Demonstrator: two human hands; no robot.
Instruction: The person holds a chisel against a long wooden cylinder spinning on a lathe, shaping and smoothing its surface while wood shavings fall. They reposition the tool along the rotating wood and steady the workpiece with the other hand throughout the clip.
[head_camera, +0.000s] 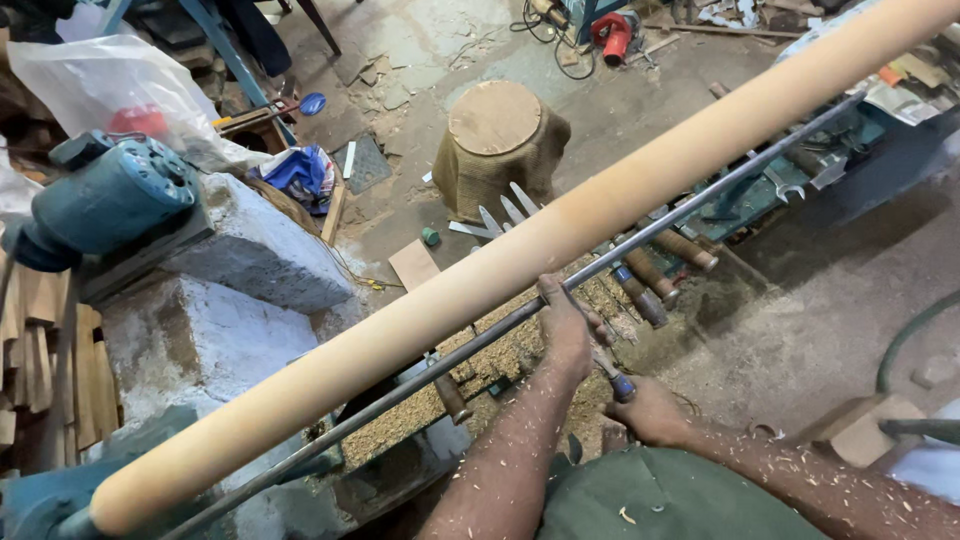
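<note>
Fingers (560, 300) of the left hand (567, 335) were curled down over the metal tool rest bar (700, 205), pressing there just below the long pale wooden cylinder (560, 235) mounted in the lathe. That cylinder ran slantwise from the lower left corner of the lathe bed up to its far right end, lying just above the fingertips and seemingly not touched by them. Closed around a blue-ferruled chisel handle (618, 383), the right hand (650, 410) sat nearer the body; the blade's tip was hidden behind the left hand, so its contact with the wood could not be told. Sawdust (510, 350) covered the bed beneath, and spare chisels (655, 275) lay along its far edge.
</note>
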